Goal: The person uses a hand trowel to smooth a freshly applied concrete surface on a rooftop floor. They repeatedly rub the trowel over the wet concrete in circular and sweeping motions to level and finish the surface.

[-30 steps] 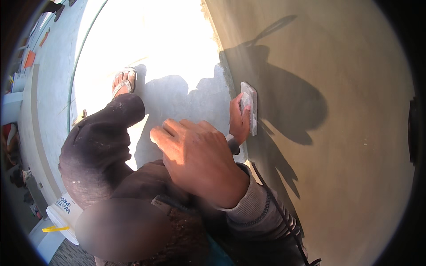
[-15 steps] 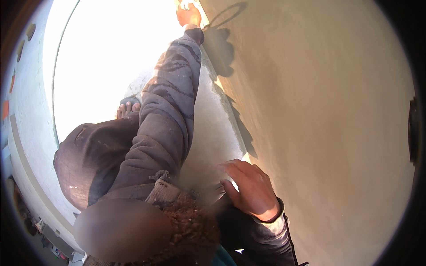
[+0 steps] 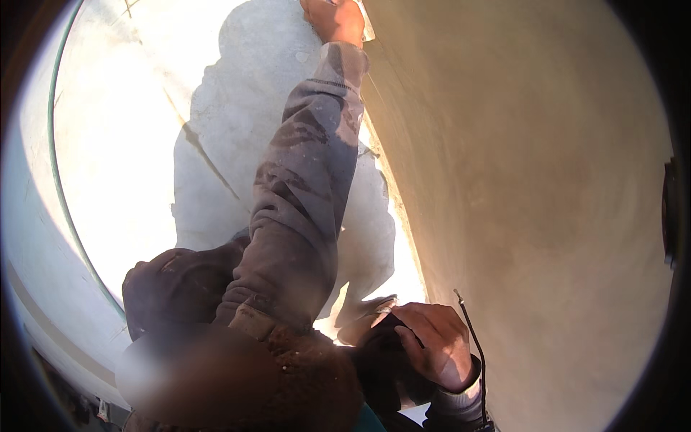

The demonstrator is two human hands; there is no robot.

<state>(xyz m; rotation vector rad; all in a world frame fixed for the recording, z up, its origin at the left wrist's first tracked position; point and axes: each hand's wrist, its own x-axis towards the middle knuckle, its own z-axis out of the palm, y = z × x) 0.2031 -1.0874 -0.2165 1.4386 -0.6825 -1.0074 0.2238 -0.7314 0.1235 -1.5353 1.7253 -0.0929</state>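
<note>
My left arm, in a worn grey-brown sleeve, stretches up to the top edge of the view. There my left hand [image 3: 338, 20] is closed at the base of a smooth beige wall [image 3: 533, 180]. A pale edge shows beside its fingers, but the frame cuts off most of what it grips. My right hand [image 3: 437, 342] rests low on the right, over the dark cloth near my bent leg. It looks empty, with its thumb apart from its loosely bent fingers. Dark trousers cover my left knee [image 3: 180, 288].
Pale, sunlit floor [image 3: 129, 180] meets the wall along a slanting line and carries a large shadow. A green hose [image 3: 54, 151] curves along the left. A thin black cord or rod [image 3: 471, 331] stands beside my right wrist. Brown fuzzy material [image 3: 309, 374] fills the lower middle.
My left hand has shifted right and up to the frame's edge. My right hand has come down and slightly right, onto the dark cloth. The view has tilted, and the foot is hidden.
</note>
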